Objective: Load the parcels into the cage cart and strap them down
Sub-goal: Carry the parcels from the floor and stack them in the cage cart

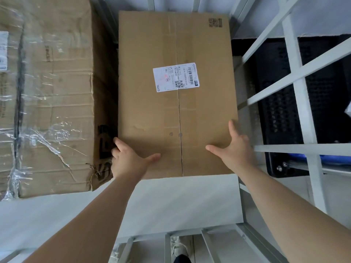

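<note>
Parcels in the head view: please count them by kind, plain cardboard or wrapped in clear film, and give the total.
Plain cardboard box with a white label: 1
Cardboard box wrapped in clear film: 1
Total: 2

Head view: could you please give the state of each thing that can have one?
Labelled box: closed, flat on the cart floor, label up.
Wrapped box: closed, film-wrapped, near corner torn.
Left hand: fingers curled over the labelled box's left edge.
Right hand: open, flat on its top.
</note>
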The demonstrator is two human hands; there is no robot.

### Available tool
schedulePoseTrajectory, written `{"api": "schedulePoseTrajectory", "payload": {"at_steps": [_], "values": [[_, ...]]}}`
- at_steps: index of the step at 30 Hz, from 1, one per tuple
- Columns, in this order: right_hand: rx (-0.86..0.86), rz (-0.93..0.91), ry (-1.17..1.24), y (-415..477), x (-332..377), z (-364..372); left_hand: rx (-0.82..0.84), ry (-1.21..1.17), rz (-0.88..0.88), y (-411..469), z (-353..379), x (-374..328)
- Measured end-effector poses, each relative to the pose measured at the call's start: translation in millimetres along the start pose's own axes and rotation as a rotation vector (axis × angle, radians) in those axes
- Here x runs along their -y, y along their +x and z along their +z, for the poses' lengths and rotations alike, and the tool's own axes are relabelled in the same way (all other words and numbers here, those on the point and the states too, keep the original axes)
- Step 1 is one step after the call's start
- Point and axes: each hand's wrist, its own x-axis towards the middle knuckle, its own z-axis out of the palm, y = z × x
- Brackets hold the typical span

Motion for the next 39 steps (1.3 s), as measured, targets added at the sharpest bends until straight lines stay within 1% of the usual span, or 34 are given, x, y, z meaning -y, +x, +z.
{"api": "schedulePoseTrajectory", "payload": {"at_steps": [3, 5, 8, 11, 13, 15, 23, 27, 31, 35, 39], "values": [[-0.02, 0.009, 0.02, 0.0, -0.3, 6.6, 0.002, 0.021, -0.003, 2.7, 3.2, 1.6], [-0.01, 0.014, 0.003, -0.9, 2.9, 7.0, -0.01, 0.056, 0.026, -1.0, 1.8, 0.5], [-0.034, -0.029, -0.099, -4.8, 13.2, 1.0, -0.082, 0.188, 0.16, -9.9, -6.6, -6.0], [-0.081, -0.137, -0.133, -14.0, 29.2, -12.8, -0.141, 0.277, 0.348, -19.2, -24.8, -17.9], [-0.112, -0.217, -0.129, -23.4, 42.5, -27.4, -0.147, 0.285, 0.459, -26.5, -41.2, -29.4], [-0.155, -0.281, -0.119, -35.2, 57.5, -45.8, -0.147, 0.274, 0.518, -37.1, -59.5, -43.0], [-0.314, -0.419, -0.184, -102.7, 111.3, -134.2, -0.253, 0.263, 0.773, -104.6, -149.7, -94.2], [-0.405, -0.435, -0.179, -164.1, 131.9, -180.6, -0.266, 0.266, 0.925, -152.2, -205.5, -108.5], [-0.509, -0.424, -0.141, -248.6, 140.3, -225.8, -0.248, 0.226, 1.084, -214.9, -256.5, -108.6], [-0.656, -0.35, -0.081, -350.8, 129.3, -263.7, -0.212, 0.227, 1.283, -293.1, -293.4, -98.4], [-0.785, -0.248, 0.001, -450.3, 101.6, -285.3, -0.16, 0.236, 1.486, -376.8, -312.1, -86.2]]}}
